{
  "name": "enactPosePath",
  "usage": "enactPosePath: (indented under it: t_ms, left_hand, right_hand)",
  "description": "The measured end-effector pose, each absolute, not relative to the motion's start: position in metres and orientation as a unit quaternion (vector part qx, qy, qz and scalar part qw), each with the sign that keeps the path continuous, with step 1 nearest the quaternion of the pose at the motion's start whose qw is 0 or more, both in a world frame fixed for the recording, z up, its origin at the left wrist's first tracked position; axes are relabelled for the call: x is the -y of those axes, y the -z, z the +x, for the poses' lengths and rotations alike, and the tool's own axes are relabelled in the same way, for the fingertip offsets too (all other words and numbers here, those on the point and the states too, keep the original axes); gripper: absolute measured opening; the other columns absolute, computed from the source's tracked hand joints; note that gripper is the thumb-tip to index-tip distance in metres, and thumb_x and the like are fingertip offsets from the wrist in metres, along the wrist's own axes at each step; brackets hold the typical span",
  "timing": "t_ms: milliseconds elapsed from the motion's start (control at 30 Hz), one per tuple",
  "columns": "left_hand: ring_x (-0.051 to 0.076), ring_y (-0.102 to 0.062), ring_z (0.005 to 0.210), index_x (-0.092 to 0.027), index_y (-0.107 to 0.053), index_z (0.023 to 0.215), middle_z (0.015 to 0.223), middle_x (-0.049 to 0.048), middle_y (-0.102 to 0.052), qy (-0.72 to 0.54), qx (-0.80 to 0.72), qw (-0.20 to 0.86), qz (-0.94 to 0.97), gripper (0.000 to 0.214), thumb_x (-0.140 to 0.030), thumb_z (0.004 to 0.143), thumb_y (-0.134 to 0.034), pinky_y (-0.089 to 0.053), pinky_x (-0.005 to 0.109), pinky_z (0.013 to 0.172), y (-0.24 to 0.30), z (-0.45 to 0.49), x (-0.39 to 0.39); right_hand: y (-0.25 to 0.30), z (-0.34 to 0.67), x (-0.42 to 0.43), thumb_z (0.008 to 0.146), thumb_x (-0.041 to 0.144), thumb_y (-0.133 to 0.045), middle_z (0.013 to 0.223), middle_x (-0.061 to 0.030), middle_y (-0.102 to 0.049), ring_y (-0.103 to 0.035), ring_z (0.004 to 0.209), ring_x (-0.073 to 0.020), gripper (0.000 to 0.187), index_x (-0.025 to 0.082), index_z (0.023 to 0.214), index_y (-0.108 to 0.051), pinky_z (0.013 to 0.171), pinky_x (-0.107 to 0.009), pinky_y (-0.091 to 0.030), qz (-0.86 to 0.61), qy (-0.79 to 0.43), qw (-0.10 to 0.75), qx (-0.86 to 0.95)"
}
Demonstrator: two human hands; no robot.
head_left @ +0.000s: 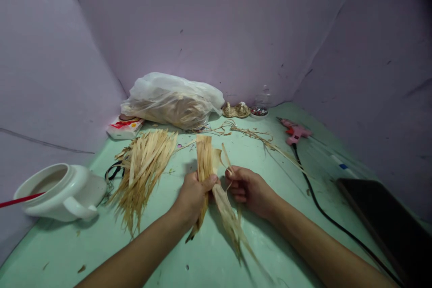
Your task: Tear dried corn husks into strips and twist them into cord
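Note:
My left hand is closed around a dry, tan corn husk that stands up from my fist, its lower end poking out below. My right hand pinches a thin strip torn from that husk, next to the left thumb. Another pale husk piece lies on the green table between my wrists, trailing toward me. A heap of split husk strips lies to the left of my left hand.
A plastic bag of husks sits at the back by the wall. A white jug stands at left, a small box behind it. A pink glue gun with black cord, a woven piece and a dark slab lie right.

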State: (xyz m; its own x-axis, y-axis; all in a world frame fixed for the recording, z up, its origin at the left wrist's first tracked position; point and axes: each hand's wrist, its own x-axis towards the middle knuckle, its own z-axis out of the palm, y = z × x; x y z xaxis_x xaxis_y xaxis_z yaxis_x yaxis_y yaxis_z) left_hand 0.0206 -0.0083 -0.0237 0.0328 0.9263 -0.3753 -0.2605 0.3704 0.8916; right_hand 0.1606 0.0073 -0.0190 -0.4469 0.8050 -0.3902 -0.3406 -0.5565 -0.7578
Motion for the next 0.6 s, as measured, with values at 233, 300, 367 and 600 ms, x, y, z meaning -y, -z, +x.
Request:
enactPosePath:
  t_ms: [233, 300, 367, 600]
  left_hand:
    - [0.006, -0.044, 0.037, -0.013, -0.051, 0.063, 0.049, -0.0035, -0.05, -0.49, -0.473, 0.676, 0.28, 0.028, -0.03, 0.056, -0.073, -0.034, 0.019, 0.035, 0.02, 0.013, 0.001]
    - [0.006, -0.043, 0.037, -0.014, -0.05, 0.064, 0.049, -0.0041, -0.05, -0.489, -0.47, 0.685, 0.265, 0.027, -0.029, 0.058, -0.072, -0.033, 0.018, 0.034, 0.021, 0.011, -0.001]
    - [0.005, -0.043, 0.037, -0.014, -0.05, 0.066, 0.051, -0.0043, -0.051, -0.489, -0.472, 0.69, 0.249, 0.025, -0.027, 0.059, -0.071, -0.031, 0.016, 0.034, 0.022, 0.008, -0.002]
    - [0.003, -0.039, 0.036, -0.013, -0.052, 0.065, 0.051, -0.0029, -0.052, -0.472, -0.484, 0.695, 0.246, 0.023, -0.025, 0.059, -0.071, -0.024, 0.015, 0.032, 0.022, 0.005, -0.004]
  right_hand:
    - [0.011, 0.177, -0.021, 0.064, 0.019, -0.047, 0.051, 0.0017, -0.051, -0.046, 0.044, -0.0109, 0.001, 0.018, 0.064, -0.047, 0.056, -0.029, -0.045, -0.326, -0.839, 0.391, 0.192]
    - [0.006, 0.191, -0.028, 0.066, 0.018, -0.047, 0.043, 0.0075, -0.036, -0.029, 0.034, -0.0063, 0.005, 0.019, 0.063, -0.043, 0.045, -0.022, -0.041, -0.327, -0.824, 0.42, 0.193]
    - [0.002, 0.206, -0.034, 0.068, 0.018, -0.049, 0.045, 0.0098, -0.025, -0.012, 0.033, -0.0039, 0.012, 0.019, 0.061, -0.039, 0.032, -0.015, -0.025, -0.315, -0.807, 0.447, 0.222]
    - [-0.026, 0.25, -0.043, 0.074, 0.012, -0.045, 0.049, 0.0095, -0.022, -0.003, 0.038, -0.0034, 0.015, 0.019, 0.063, -0.037, 0.032, -0.01, -0.007, -0.287, -0.723, 0.567, 0.27]
